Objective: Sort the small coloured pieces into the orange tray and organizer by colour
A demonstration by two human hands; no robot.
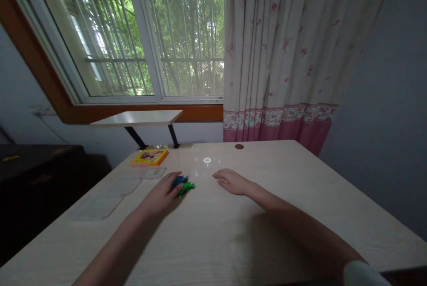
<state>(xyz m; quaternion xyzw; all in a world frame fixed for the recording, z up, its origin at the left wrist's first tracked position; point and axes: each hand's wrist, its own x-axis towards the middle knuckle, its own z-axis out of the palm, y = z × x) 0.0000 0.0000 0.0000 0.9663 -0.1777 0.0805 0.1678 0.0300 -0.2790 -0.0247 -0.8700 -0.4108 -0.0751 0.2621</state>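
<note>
On the table's left half, my left hand is curled round a cluster of small blue and green plastic pieces. The blue pieces lie under the fingers, and the bright green pieces stick out past the thumb. Their exact kind is too small to make out, and the palm hides part of the cluster. To the right, apart from the pieces, my right hand is held low over the table with its thumb and fingers apart. Nothing shows in it.
A yellow box lies at the table's back left, below a small raised shelf on black legs. Clear plastic sheets or bags lie along the left side. A round brown cable hole is near the back edge.
</note>
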